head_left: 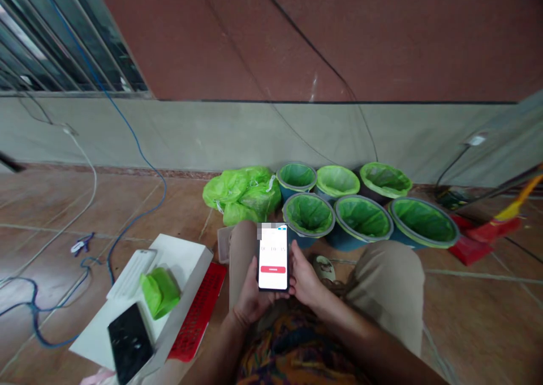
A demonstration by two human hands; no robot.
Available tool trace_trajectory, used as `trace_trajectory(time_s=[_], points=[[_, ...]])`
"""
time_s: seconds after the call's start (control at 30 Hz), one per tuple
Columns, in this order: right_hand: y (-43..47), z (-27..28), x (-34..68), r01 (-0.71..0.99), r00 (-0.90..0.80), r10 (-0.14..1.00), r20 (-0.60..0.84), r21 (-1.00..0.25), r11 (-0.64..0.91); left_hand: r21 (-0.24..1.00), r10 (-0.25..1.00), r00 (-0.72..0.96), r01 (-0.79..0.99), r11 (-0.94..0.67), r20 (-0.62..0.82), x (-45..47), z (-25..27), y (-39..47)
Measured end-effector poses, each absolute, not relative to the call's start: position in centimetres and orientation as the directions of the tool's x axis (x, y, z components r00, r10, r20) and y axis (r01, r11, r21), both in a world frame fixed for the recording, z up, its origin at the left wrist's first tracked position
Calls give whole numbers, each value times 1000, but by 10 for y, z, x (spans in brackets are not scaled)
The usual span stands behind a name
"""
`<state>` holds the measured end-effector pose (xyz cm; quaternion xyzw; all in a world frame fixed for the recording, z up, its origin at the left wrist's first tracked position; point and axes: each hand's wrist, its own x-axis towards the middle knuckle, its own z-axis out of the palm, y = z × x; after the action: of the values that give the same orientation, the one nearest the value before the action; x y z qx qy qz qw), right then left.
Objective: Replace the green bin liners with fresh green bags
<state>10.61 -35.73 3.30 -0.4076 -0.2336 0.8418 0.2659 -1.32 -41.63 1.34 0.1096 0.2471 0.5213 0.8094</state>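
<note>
Between my two hands, over my lap, is a smartphone [273,280] with a lit white screen and a red button across it. My left hand [251,294] wraps the phone's left side and lower edge. Along its right edge my right hand [304,276] grips it, fingers curled behind. Beyond the phone stand several bins, among them a nearer one [309,214] lined with a green bag. A heap of green plastic bags [244,193] lies left of the bins.
To the left, a white box [95,331] carries a dark tablet-like device [129,342], a folded green bag [160,292] and a white power strip [134,272]. A red printed sheet [195,317] lies beside it. Blue cable [131,218] crosses the floor; a red dustpan [473,246] sits right.
</note>
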Motion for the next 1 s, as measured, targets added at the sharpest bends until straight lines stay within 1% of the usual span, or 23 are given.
trace_trajectory(time_s=[0.17,0.27,0.43,0.63,0.87,1.0], points=[[-354,26,110,-259,-513,612,-602,-571,-779,415,894,350,-796,441,-279,-9,3,-410],[-350,25,112,-278,-486,614,-621,-556,-783,422,893,356,-790,445,-276,-8,0,-406],[-343,23,113,-315,-438,621,-650,-536,-783,441,874,372,-758,480,-311,-6,-1,-398],[-337,19,121,-303,-412,599,-686,-517,-800,437,860,397,-744,506,-319,1,-4,-391],[-332,11,126,-334,-403,615,-678,-516,-789,462,834,389,-700,544,-392,5,-9,-381],[-329,4,125,-346,-411,632,-657,-529,-775,474,839,386,-698,537,-383,5,-10,-377]])
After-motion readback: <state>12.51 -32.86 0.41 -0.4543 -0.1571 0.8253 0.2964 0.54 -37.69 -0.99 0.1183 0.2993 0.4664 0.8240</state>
